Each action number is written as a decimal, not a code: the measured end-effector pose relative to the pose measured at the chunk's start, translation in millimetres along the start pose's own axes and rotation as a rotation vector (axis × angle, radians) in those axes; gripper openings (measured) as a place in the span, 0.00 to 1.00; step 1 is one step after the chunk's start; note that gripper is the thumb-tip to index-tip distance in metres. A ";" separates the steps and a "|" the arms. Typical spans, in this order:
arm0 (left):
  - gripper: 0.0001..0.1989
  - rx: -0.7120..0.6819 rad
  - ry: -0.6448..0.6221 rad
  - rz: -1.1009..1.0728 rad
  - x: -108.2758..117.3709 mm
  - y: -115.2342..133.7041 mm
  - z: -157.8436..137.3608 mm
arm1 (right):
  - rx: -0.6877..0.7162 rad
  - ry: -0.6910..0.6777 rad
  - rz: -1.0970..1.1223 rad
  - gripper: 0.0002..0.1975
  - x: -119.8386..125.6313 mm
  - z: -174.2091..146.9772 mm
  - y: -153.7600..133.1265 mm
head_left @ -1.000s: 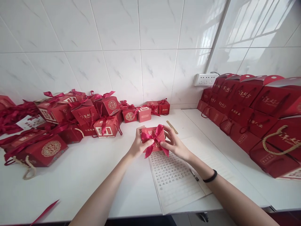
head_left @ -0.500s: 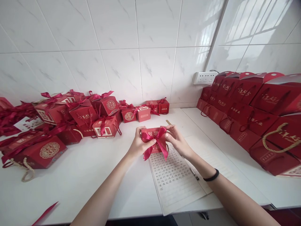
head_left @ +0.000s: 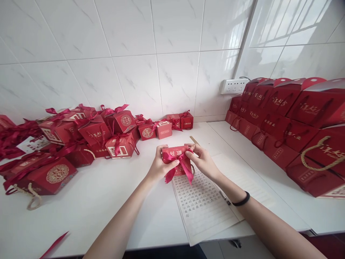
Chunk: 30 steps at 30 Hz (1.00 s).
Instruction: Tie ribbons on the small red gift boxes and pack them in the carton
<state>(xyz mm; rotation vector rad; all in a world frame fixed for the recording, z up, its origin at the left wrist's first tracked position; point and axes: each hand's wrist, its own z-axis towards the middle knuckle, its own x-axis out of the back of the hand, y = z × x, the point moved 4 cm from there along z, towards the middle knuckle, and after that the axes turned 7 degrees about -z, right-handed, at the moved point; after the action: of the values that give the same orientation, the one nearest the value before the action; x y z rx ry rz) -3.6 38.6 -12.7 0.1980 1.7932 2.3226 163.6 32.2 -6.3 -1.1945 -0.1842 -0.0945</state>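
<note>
Between my two hands is a small red gift box with gold characters, held above an open notebook. A dark pink ribbon is tied in a bow on its upper face, and its tails hang toward me. My left hand grips the box's left side, thumb lying over the bow's middle. On the other side, my right hand closes on the box's right edge, with its thumb at the bow's right loop. The fingers beneath and behind the box are partly hidden. A bit of rope handle shows at the box's lower right.
Beneath my hands lies a handwritten notebook with a pen on it. Ribboned red boxes are piled at left. Stacked red boxes line the right. A power strip is by the wall; a loose ribbon lies front left.
My right thumb and fingers have shifted slightly on the bow's right loop. The left hand keeps its hold, and the view has turned a little.
</note>
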 end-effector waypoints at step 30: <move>0.31 0.021 0.143 -0.008 -2.5 -1.2 -1.0 | -0.384 -0.737 -0.136 0.18 -56.2 -57.6 -6.1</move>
<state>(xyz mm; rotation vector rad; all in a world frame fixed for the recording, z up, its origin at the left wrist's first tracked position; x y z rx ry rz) -1.3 37.4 -14.0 0.0276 1.8804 2.3675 112.7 -25.0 -32.0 -1.5586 -0.9268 0.2072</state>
